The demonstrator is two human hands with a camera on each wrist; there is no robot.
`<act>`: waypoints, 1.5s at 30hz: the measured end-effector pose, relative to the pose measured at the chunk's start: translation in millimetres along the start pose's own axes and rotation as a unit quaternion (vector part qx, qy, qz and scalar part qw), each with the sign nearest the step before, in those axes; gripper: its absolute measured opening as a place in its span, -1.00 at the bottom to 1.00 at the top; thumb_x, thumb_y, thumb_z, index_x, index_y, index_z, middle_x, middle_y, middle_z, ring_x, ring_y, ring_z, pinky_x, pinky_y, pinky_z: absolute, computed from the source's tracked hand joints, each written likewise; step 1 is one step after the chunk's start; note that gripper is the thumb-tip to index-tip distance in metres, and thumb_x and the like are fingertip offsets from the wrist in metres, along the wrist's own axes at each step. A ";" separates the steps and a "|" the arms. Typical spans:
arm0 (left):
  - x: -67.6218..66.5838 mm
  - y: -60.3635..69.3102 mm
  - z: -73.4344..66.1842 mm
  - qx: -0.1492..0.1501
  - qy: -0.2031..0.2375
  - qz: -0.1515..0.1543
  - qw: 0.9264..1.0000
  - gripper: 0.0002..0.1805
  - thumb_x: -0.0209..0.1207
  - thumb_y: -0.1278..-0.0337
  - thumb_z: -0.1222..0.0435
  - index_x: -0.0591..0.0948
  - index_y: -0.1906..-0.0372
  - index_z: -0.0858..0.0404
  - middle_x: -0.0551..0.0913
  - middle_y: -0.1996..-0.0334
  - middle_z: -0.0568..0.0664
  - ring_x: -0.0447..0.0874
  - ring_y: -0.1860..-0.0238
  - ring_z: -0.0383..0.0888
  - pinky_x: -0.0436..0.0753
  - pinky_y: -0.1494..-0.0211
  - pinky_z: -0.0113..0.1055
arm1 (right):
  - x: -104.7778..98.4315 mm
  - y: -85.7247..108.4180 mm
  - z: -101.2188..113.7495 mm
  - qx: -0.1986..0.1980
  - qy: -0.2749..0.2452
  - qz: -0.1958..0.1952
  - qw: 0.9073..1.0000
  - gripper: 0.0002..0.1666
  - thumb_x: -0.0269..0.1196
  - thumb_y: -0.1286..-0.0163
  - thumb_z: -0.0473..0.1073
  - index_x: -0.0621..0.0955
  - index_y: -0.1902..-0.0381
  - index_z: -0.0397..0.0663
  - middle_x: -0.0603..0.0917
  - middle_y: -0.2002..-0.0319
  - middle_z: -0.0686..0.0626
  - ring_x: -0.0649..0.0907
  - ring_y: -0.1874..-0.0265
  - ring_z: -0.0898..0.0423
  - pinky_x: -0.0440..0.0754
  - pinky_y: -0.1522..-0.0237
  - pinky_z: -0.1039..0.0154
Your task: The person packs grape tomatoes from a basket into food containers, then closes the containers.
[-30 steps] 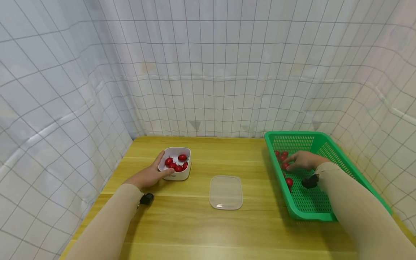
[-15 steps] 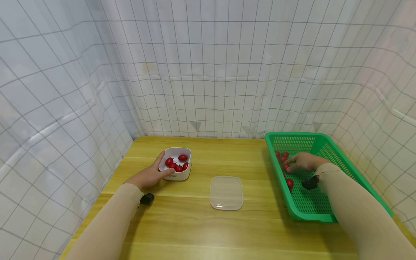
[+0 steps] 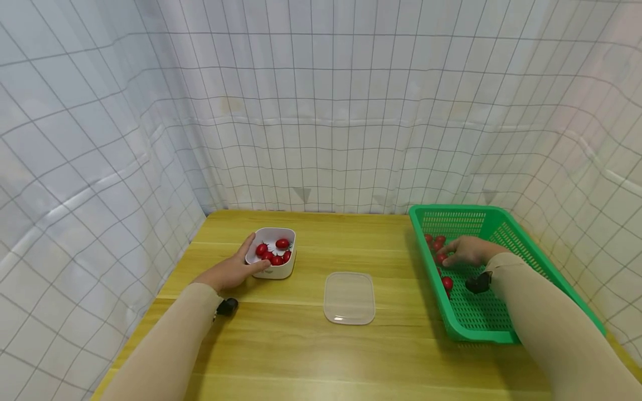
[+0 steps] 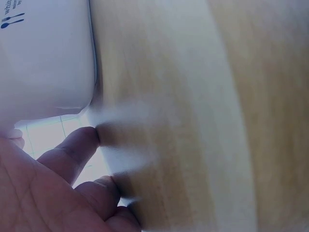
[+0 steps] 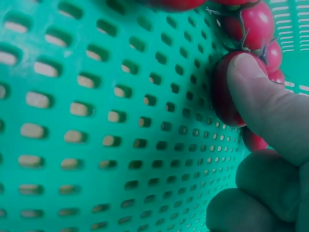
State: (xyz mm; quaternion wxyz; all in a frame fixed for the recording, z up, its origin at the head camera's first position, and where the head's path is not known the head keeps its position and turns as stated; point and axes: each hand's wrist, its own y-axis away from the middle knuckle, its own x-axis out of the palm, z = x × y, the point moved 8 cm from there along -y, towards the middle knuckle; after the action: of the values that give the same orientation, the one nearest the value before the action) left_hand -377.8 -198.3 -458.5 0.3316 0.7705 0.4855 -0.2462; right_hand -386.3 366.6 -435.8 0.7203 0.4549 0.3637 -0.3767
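Note:
In the head view a square white food container [image 3: 278, 272] stands on the table's left side, with several red cherry tomatoes [image 3: 282, 244] inside. My left hand [image 3: 232, 271] holds its near left corner, thumb along the front rim and fingers down the left side. At the right, my right hand [image 3: 468, 250] reaches into a green plastic basket [image 3: 453, 328]. The right wrist view shows its thumb pressing on a cherry tomato [image 5: 223, 92] beside the basket's wall; the fingertips behind that tomato are hidden. More stemmed tomatoes [image 5: 257, 24] cluster just past it.
A clear square lid [image 3: 349, 298] lies flat on the wooden table [image 3: 301, 356] between container and basket. Other tomatoes [image 3: 447, 283] rest along the basket's left side. White grid-patterned curtains [image 3: 331, 139] hang behind the table and at both sides.
Both hands keep nearly the same places throughout. The small shift of the whole head view looks like camera motion; the container, lid and basket stay put.

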 end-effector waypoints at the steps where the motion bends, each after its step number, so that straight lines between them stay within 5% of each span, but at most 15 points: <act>1: -0.1 0.0 0.3 0.000 0.000 0.000 1.000 0.19 0.06 -0.42 -0.36 -0.46 -0.71 -0.07 -0.16 -0.71 0.35 0.01 -0.63 0.49 0.10 -0.60 0.42 | 0.0 0.1 0.5 0.000 0.001 0.000 1.000 -0.37 0.35 -0.48 0.08 0.63 -0.35 -0.19 0.53 -0.39 -0.46 0.44 -0.39 -0.53 0.51 -0.30 -0.39; 17: -0.7 -1.8 6.4 0.004 -0.005 -0.006 1.000 0.20 0.06 -0.40 -0.37 -0.45 -0.71 -0.06 -0.13 -0.70 0.38 0.06 -0.62 0.48 0.13 -0.60 0.40 | -8.1 4.7 7.2 -0.013 0.000 -0.009 1.000 -0.38 0.34 -0.49 0.07 0.64 -0.33 -0.22 0.58 -0.33 -0.46 0.52 -0.32 -0.52 0.57 -0.24 -0.37; 27: 0.3 -3.7 7.5 0.008 0.003 -0.003 1.000 0.20 0.07 -0.40 -0.36 -0.44 -0.72 -0.04 -0.15 -0.70 0.38 0.05 -0.63 0.48 0.13 -0.60 0.41 | -36.6 17.6 15.4 -0.024 -0.002 -0.046 0.999 -0.36 0.26 -0.56 0.09 0.59 -0.38 -0.24 0.53 -0.38 -0.47 0.45 -0.37 -0.54 0.57 -0.24 -0.37; 30: 0.3 -3.7 7.5 0.007 0.006 -0.002 1.000 0.20 0.08 -0.40 -0.36 -0.45 -0.71 -0.06 -0.16 -0.71 0.36 0.02 -0.64 0.47 0.11 -0.61 0.41 | -52.7 20.8 18.5 -0.014 -0.041 -0.069 0.997 -0.37 0.27 -0.57 0.07 0.57 -0.40 -0.22 0.67 -0.26 -0.39 0.71 0.03 -0.36 0.71 0.07 -0.08; 33: 0.0 -3.4 6.3 0.009 0.012 -0.002 1.000 0.20 0.08 -0.41 -0.35 -0.45 -0.71 -0.05 -0.17 -0.71 0.36 -0.01 -0.65 0.46 0.08 -0.62 0.41 | -70.3 21.6 27.3 -0.013 -0.079 -0.091 0.993 -0.40 0.28 -0.57 0.05 0.59 -0.37 -0.23 0.78 0.00 -0.25 0.55 0.40 -0.07 0.53 0.31 0.15; 36: -0.4 -2.6 4.9 0.010 0.013 -0.003 1.000 0.19 0.08 -0.42 -0.34 -0.45 -0.72 -0.05 -0.17 -0.71 0.35 -0.02 -0.65 0.46 0.08 -0.62 0.40 | -85.2 20.6 44.1 -0.018 -0.098 -0.108 0.989 -0.43 0.26 -0.58 0.08 0.62 -0.35 -0.17 0.76 -0.04 -0.21 0.63 0.21 -0.14 0.60 0.14 0.05; 40: 0.0 -2.1 3.0 0.009 0.011 -0.002 1.000 0.19 0.07 -0.43 -0.34 -0.46 -0.71 -0.05 -0.17 -0.71 0.35 -0.01 -0.65 0.45 0.08 -0.63 0.39 | -100.5 15.6 75.4 -0.033 -0.106 -0.125 0.986 -0.42 0.26 -0.58 0.12 0.62 -0.37 -0.09 0.68 -0.28 -0.28 0.50 -0.41 -0.35 0.51 -0.30 -0.33; 45: 0.4 -3.4 3.4 0.012 0.009 -0.005 1.000 0.19 0.07 -0.43 -0.33 -0.44 -0.72 -0.02 -0.15 -0.71 0.34 0.00 -0.65 0.44 0.07 -0.64 0.38 | -108.7 1.8 118.9 -0.048 -0.109 -0.123 0.985 -0.40 0.26 -0.57 0.14 0.59 -0.43 0.00 0.69 -0.32 -0.17 0.47 -0.47 -0.28 0.40 -0.43 -0.36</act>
State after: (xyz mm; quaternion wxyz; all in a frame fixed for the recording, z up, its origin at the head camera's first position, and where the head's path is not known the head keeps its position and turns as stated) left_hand -381.0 -199.6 -462.0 0.3170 0.7739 0.4895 -0.2469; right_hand -412.2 279.6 -302.7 0.7250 0.3277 0.3535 -0.4919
